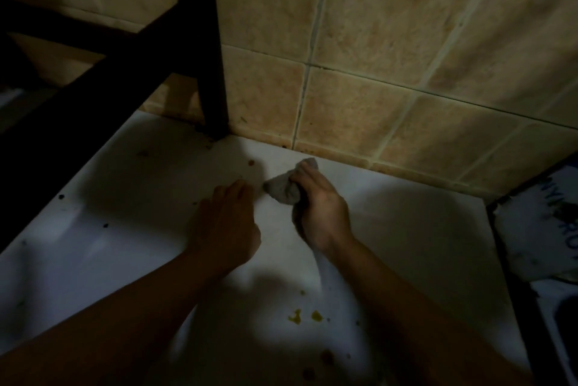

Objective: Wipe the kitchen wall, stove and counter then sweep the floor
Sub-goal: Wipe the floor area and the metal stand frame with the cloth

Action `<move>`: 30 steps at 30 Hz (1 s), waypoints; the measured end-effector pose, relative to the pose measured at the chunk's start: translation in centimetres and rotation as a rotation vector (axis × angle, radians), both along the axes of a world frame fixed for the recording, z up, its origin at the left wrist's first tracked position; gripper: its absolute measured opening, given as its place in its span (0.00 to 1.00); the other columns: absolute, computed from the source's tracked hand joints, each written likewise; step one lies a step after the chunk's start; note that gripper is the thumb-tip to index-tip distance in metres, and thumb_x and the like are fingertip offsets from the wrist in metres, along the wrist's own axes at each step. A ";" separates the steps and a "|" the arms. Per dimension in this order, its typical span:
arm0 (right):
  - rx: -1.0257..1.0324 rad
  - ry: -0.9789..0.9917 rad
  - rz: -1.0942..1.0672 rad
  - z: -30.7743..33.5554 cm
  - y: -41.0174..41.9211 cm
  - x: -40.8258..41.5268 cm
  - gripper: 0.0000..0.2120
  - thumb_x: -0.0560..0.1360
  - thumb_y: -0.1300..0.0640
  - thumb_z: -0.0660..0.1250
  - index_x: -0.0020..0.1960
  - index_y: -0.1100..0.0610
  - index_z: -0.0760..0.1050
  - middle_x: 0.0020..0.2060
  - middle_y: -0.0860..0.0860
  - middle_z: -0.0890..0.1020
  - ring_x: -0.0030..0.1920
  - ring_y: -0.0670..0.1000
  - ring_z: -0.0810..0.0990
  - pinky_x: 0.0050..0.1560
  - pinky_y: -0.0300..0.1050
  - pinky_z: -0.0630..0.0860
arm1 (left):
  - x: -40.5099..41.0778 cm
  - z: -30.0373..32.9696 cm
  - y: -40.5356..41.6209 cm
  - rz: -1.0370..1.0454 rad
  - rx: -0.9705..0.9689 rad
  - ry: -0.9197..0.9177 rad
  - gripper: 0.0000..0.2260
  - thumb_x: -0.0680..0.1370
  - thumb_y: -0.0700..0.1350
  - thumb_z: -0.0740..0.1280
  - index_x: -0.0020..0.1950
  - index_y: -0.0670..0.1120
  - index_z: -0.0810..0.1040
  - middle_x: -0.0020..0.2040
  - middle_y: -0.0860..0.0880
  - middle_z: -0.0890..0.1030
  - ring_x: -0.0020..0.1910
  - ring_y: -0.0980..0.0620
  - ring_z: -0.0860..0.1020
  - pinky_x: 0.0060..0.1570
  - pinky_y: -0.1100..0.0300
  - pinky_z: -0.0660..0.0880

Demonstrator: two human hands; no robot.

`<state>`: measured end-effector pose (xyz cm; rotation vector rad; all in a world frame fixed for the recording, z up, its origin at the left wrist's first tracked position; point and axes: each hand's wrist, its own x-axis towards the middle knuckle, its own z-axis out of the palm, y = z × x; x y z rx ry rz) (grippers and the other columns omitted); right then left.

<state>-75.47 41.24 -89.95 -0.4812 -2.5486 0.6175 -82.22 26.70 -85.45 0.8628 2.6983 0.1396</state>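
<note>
My right hand (319, 207) grips a crumpled grey cloth (284, 188) and holds it on the white counter (406, 245), close to the foot of the tan tiled wall (375, 57). My left hand (226, 223) rests on the counter just left of the cloth, fingers curled under, holding nothing that I can see. Yellow spots (305, 317) and brown stains (327, 356) mark the counter in front of my arms. Small dark specks (104, 225) dot the counter at the left.
A dark frame with an upright post (212, 73) stands on the counter at the back left and casts shadow over that side. A white object with blue lettering and a dark edge (541, 229) lies at the right. The light is dim.
</note>
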 end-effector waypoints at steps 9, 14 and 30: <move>-0.042 -0.084 0.199 0.2 -3.6 -4.4 0.22 0.76 0.64 0.63 0.68 0.50 0.71 0.68 0.51 0.69 0.61 0.50 0.75 0.57 0.44 0.77 | -1.1 -1.1 -0.5 0.124 0.039 0.022 0.33 0.74 0.56 0.66 0.74 0.50 0.55 0.74 0.49 0.59 0.73 0.46 0.57 0.70 0.47 0.54; -0.008 -0.153 0.145 0.8 -1.3 -7.3 0.19 0.78 0.61 0.59 0.67 0.51 0.69 0.67 0.50 0.68 0.63 0.52 0.71 0.63 0.54 0.72 | -1.9 -1.3 -1.4 0.297 0.068 0.029 0.41 0.72 0.56 0.68 0.76 0.47 0.49 0.76 0.47 0.53 0.75 0.44 0.51 0.72 0.45 0.49; -0.047 -0.085 0.345 -0.1 -2.9 -12.3 0.18 0.76 0.59 0.66 0.66 0.54 0.74 0.64 0.53 0.76 0.61 0.53 0.76 0.61 0.51 0.75 | -1.6 -1.3 -4.8 0.548 0.162 -0.005 0.41 0.76 0.51 0.65 0.76 0.45 0.39 0.77 0.46 0.44 0.76 0.44 0.44 0.72 0.48 0.41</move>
